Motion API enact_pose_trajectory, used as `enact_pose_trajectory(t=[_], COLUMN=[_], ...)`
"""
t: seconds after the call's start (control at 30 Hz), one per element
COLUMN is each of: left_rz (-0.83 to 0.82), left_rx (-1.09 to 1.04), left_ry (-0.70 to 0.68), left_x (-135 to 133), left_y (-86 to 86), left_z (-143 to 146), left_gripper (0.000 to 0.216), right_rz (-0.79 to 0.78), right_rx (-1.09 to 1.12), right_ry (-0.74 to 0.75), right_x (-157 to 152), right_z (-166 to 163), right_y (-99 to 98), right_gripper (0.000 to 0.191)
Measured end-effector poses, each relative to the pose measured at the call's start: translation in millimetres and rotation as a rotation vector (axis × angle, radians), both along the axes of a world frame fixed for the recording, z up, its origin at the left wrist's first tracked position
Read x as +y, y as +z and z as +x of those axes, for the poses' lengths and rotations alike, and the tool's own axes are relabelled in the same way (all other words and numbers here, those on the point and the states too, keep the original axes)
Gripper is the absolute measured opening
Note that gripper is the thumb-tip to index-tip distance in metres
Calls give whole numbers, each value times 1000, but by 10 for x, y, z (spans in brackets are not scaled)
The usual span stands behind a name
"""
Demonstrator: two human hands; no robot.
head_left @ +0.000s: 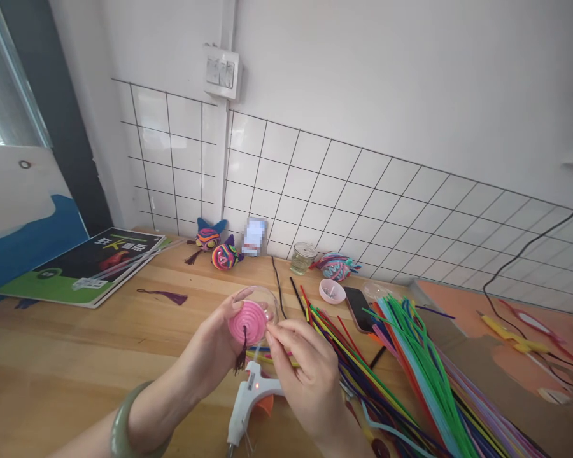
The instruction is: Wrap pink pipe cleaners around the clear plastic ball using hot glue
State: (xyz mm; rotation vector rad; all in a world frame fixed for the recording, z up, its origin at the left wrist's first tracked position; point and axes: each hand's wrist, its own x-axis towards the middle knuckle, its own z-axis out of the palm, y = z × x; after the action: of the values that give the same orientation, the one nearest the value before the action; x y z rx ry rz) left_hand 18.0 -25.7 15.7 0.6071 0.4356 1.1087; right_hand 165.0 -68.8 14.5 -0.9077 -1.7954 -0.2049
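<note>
A clear plastic ball rests in my left hand, whose fingers curl round its far side. Pink pipe cleaner is coiled in a flat spiral on the ball, and a dark tassel hangs from the spiral's middle. At the coil's right edge, my right hand pinches thumb and forefinger together; a short pink end shows by the fingers, so it seems to hold the pipe cleaner. Just below both hands stands a white glue gun with a small red light on.
Loose coloured pipe cleaners spread over the right side. Behind them are a phone, a pink dish and a glass jar. Finished striped fish stand by the wall. A yellow glue gun and book lie farther out.
</note>
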Motion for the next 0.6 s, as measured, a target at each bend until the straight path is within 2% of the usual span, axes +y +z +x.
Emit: enact_pose_trajectory(t=[0.17, 0.6], left_rz=[-65, -86], left_rx=[-4, -80], left_ry=[20, 94], left_x=[-15, -56], left_y=[-20, -13], left_z=[10, 92], left_gripper=[33, 31], right_rz=[17, 20], right_rx=[-49, -45], right_ry=[-19, -45], right_x=[2, -4], right_z=[17, -51], right_y=[-29, -117], right_gripper=[20, 26])
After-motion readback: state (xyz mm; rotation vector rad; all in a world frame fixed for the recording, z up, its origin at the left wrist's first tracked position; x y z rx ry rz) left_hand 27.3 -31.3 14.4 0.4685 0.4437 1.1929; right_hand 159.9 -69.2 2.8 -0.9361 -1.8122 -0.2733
